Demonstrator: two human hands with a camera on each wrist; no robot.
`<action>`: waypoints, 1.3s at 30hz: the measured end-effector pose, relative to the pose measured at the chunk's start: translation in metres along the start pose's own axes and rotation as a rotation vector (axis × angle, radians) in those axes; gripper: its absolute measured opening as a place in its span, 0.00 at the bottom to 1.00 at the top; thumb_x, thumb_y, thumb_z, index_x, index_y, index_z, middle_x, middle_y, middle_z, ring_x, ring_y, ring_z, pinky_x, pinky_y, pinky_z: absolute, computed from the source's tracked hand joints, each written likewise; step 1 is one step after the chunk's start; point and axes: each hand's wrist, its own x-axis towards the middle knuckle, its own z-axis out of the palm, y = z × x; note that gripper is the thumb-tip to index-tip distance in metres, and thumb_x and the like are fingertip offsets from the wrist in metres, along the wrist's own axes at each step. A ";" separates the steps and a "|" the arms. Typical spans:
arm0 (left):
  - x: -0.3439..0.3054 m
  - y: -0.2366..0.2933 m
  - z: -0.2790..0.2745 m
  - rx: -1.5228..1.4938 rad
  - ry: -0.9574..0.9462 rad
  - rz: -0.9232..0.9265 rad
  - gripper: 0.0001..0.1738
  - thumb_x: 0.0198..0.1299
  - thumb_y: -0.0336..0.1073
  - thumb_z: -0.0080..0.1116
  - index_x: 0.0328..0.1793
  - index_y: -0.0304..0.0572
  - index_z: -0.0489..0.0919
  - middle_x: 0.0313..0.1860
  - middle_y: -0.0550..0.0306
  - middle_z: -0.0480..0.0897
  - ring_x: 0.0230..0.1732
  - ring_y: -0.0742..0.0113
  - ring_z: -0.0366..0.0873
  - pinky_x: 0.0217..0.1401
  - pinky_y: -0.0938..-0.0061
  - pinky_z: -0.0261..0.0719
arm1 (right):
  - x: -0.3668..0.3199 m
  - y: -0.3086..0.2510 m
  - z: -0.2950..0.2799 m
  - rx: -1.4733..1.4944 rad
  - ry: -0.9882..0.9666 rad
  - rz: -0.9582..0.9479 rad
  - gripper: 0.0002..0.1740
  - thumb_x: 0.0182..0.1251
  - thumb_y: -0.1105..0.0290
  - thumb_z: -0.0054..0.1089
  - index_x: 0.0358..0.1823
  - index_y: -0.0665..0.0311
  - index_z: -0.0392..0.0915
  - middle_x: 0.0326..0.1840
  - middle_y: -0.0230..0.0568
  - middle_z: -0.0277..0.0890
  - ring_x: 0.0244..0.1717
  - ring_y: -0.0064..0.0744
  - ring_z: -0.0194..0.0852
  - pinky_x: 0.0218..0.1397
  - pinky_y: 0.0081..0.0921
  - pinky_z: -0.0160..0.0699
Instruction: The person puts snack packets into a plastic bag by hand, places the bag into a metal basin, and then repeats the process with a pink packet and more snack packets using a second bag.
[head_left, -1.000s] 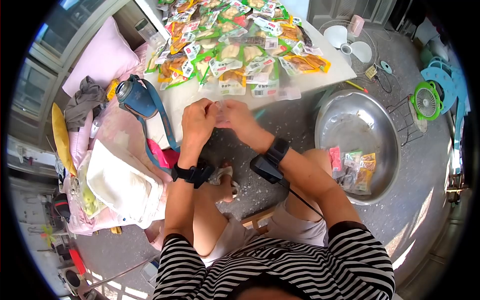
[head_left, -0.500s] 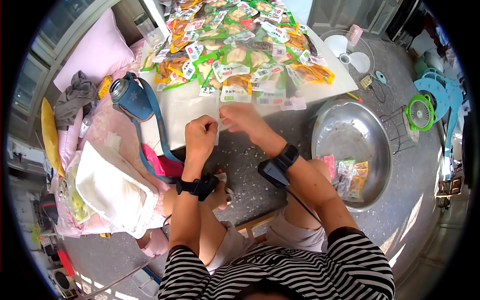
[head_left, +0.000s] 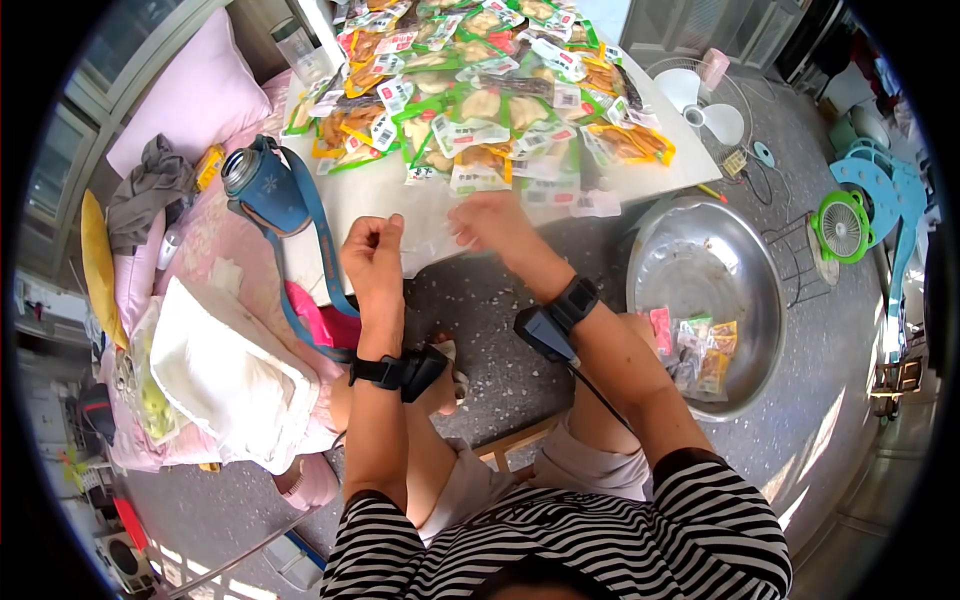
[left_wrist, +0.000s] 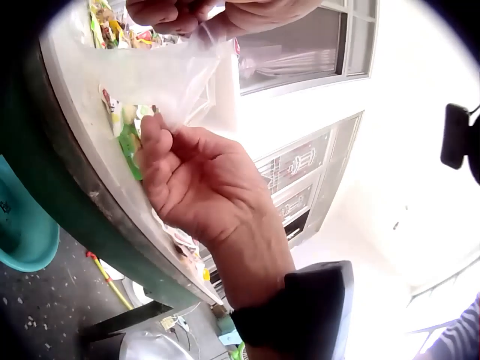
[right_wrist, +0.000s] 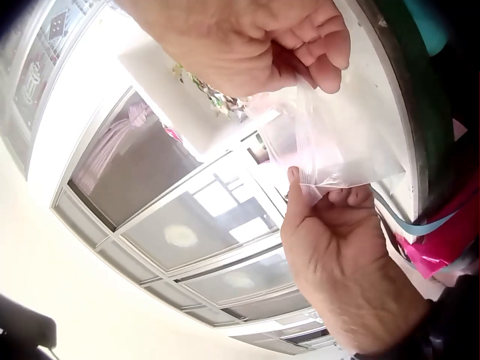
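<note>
A thin clear plastic bag [right_wrist: 341, 146] is stretched between my two hands, a ridged strip running along one edge. With the thumb pressed on that edge, my left hand [head_left: 373, 260] pinches one side of the bag; the right wrist view shows this left hand [right_wrist: 341, 244] from the palm side. My right hand [head_left: 497, 228] is blurred in the head view. In the left wrist view, the right hand's [left_wrist: 206, 180] fingertips grip the bag's other side. Both hands are above the near edge of the white table [head_left: 365, 200].
Many colourful sealed food packets [head_left: 480, 105] cover the table's far part. A blue bottle [head_left: 270, 195] with a strap stands at the left. On the floor to the right is a metal basin [head_left: 770, 300] holding several packets [head_left: 705, 355]. A white cloth [head_left: 225, 370] lies on the pink bedding.
My hands were close together a second ago and are now farther apart, the left shifted left and the right slightly right. The packets on the table and in the basin stay put.
</note>
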 end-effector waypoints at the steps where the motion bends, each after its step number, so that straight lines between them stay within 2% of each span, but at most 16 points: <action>1: 0.003 0.002 -0.005 0.111 0.070 0.093 0.10 0.60 0.28 0.61 0.27 0.36 0.73 0.18 0.70 0.68 0.20 0.84 0.59 0.21 0.81 0.57 | 0.002 -0.001 -0.001 -0.037 0.004 -0.019 0.13 0.63 0.63 0.59 0.35 0.68 0.80 0.28 0.35 0.80 0.23 0.20 0.76 0.22 0.17 0.74; 2: 0.006 0.005 -0.009 0.222 0.139 0.187 0.09 0.59 0.27 0.61 0.29 0.36 0.74 0.18 0.67 0.69 0.20 0.81 0.61 0.22 0.80 0.59 | 0.004 -0.001 0.000 -0.073 0.008 -0.038 0.14 0.63 0.62 0.59 0.35 0.68 0.80 0.28 0.35 0.80 0.23 0.20 0.76 0.22 0.17 0.74; 5: 0.000 0.018 -0.003 0.519 0.128 0.375 0.04 0.57 0.25 0.59 0.32 0.36 0.75 0.20 0.56 0.73 0.20 0.68 0.70 0.23 0.72 0.66 | 0.008 -0.007 0.005 -0.091 0.004 -0.003 0.15 0.63 0.62 0.60 0.41 0.67 0.80 0.33 0.36 0.80 0.26 0.22 0.77 0.22 0.19 0.75; 8: -0.006 0.020 0.001 0.791 -0.008 0.476 0.04 0.53 0.23 0.58 0.35 0.37 0.77 0.27 0.47 0.77 0.25 0.51 0.76 0.27 0.62 0.71 | 0.017 -0.015 0.000 0.133 0.245 -0.114 0.18 0.64 0.62 0.57 0.50 0.67 0.76 0.42 0.38 0.79 0.31 0.23 0.77 0.23 0.20 0.76; 9: -0.007 0.013 0.002 0.845 -0.042 0.460 0.04 0.51 0.25 0.59 0.34 0.38 0.77 0.30 0.47 0.77 0.28 0.45 0.77 0.29 0.57 0.72 | 0.023 -0.017 -0.006 0.197 0.230 -0.113 0.25 0.66 0.62 0.56 0.61 0.69 0.70 0.51 0.40 0.75 0.39 0.26 0.77 0.30 0.23 0.79; 12: -0.012 0.002 0.005 0.990 -0.146 0.445 0.05 0.50 0.25 0.61 0.34 0.39 0.80 0.28 0.48 0.78 0.28 0.47 0.77 0.31 0.60 0.73 | 0.037 -0.015 -0.009 0.382 0.245 -0.185 0.30 0.67 0.61 0.55 0.65 0.72 0.66 0.53 0.40 0.74 0.43 0.29 0.76 0.37 0.26 0.80; 15: -0.012 -0.005 0.006 1.043 -0.206 0.355 0.04 0.49 0.27 0.61 0.33 0.40 0.80 0.28 0.48 0.78 0.32 0.45 0.78 0.35 0.57 0.74 | 0.034 -0.014 -0.009 0.312 0.215 -0.173 0.33 0.67 0.60 0.56 0.66 0.75 0.63 0.55 0.40 0.73 0.45 0.30 0.75 0.41 0.27 0.79; 18: -0.011 -0.007 0.006 1.087 -0.247 0.312 0.05 0.48 0.28 0.62 0.33 0.39 0.81 0.28 0.47 0.78 0.34 0.44 0.78 0.37 0.56 0.75 | 0.018 -0.018 -0.015 0.168 0.181 -0.162 0.30 0.70 0.61 0.52 0.67 0.73 0.62 0.54 0.42 0.72 0.49 0.29 0.73 0.40 0.25 0.78; 21: -0.012 -0.010 0.007 1.107 -0.290 0.309 0.04 0.49 0.28 0.61 0.30 0.37 0.79 0.31 0.44 0.79 0.34 0.43 0.79 0.38 0.55 0.77 | -0.007 -0.028 -0.018 0.052 0.297 -0.196 0.28 0.66 0.60 0.58 0.60 0.75 0.69 0.45 0.41 0.76 0.42 0.28 0.75 0.36 0.24 0.78; 24: -0.013 -0.016 0.008 1.116 -0.318 0.324 0.03 0.49 0.28 0.60 0.28 0.35 0.78 0.31 0.42 0.80 0.35 0.42 0.79 0.39 0.54 0.78 | -0.004 -0.018 -0.031 -0.027 0.536 -0.185 0.22 0.61 0.66 0.64 0.51 0.74 0.75 0.37 0.38 0.79 0.29 0.22 0.75 0.27 0.20 0.75; 27: -0.012 -0.018 0.009 1.131 -0.313 0.285 0.04 0.49 0.28 0.60 0.30 0.35 0.79 0.31 0.41 0.81 0.36 0.40 0.79 0.40 0.53 0.76 | -0.003 -0.010 -0.036 0.082 0.583 -0.244 0.15 0.59 0.70 0.65 0.45 0.72 0.78 0.34 0.36 0.79 0.24 0.21 0.73 0.23 0.19 0.71; 30: -0.009 -0.021 0.007 1.122 -0.307 0.309 0.04 0.49 0.28 0.59 0.28 0.34 0.78 0.29 0.39 0.80 0.35 0.40 0.79 0.39 0.52 0.76 | -0.019 -0.024 -0.050 -0.165 0.342 -0.068 0.12 0.61 0.72 0.60 0.45 0.70 0.79 0.32 0.34 0.79 0.25 0.19 0.73 0.22 0.20 0.71; 33: -0.009 -0.024 0.006 1.099 -0.295 0.353 0.05 0.51 0.28 0.57 0.25 0.33 0.77 0.26 0.38 0.79 0.33 0.39 0.78 0.38 0.51 0.76 | -0.024 -0.019 -0.053 -0.042 0.296 -0.213 0.11 0.64 0.73 0.55 0.46 0.68 0.78 0.33 0.33 0.79 0.26 0.19 0.74 0.23 0.19 0.74; 36: -0.010 -0.024 0.007 1.093 -0.283 0.359 0.06 0.51 0.29 0.57 0.25 0.33 0.77 0.25 0.38 0.79 0.32 0.39 0.78 0.37 0.51 0.76 | -0.044 -0.032 -0.060 0.068 0.212 -0.229 0.12 0.66 0.72 0.52 0.47 0.67 0.78 0.33 0.33 0.80 0.28 0.18 0.75 0.24 0.19 0.78; 37: -0.010 -0.023 0.007 1.093 -0.277 0.355 0.06 0.52 0.29 0.57 0.25 0.34 0.78 0.25 0.38 0.79 0.32 0.39 0.78 0.37 0.51 0.76 | -0.046 -0.033 -0.063 0.013 0.204 -0.219 0.13 0.67 0.68 0.51 0.47 0.67 0.78 0.34 0.34 0.80 0.28 0.20 0.78 0.24 0.18 0.79; 39: -0.009 -0.021 0.007 1.107 -0.284 0.305 0.06 0.52 0.31 0.58 0.28 0.36 0.80 0.27 0.39 0.80 0.34 0.39 0.79 0.39 0.52 0.76 | -0.050 -0.033 -0.066 0.017 0.166 -0.191 0.13 0.68 0.67 0.50 0.47 0.67 0.77 0.33 0.35 0.81 0.27 0.22 0.79 0.22 0.18 0.78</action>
